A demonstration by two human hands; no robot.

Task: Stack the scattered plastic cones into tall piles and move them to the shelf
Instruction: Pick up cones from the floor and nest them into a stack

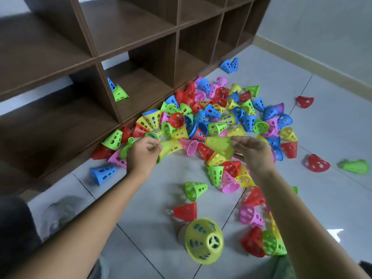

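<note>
Mid-frame, left hand curled round the narrow end of a yellow cone lying sideways, fingers closed on it, a green cone just left of the knuckles; right hand holding a blurred lime cone by its rim, thumb on top and fingers beneath, grip loose but closed on it; the two held cones near each other, not touching, a pink cone on the floor between them.

Behind the hands, centre to upper right of the frame: big loose heap of perforated cones in red, blue, yellow, green and pink, spilling against the foot of the shelf; brown cubby shelf filling the upper left, with one green and one blue cone already inside a lower compartment, tipped over.

Strays on the grey tile floor: blue cone at left; green and red below centre; a yellow-green stack at bottom centre, blue showing through its holes, tilted; red, green and pink cones at lower right, partly hidden by the right forearm; red pair and blurred green one at far right; two blue cones well apart near the shelf's far end.
</note>
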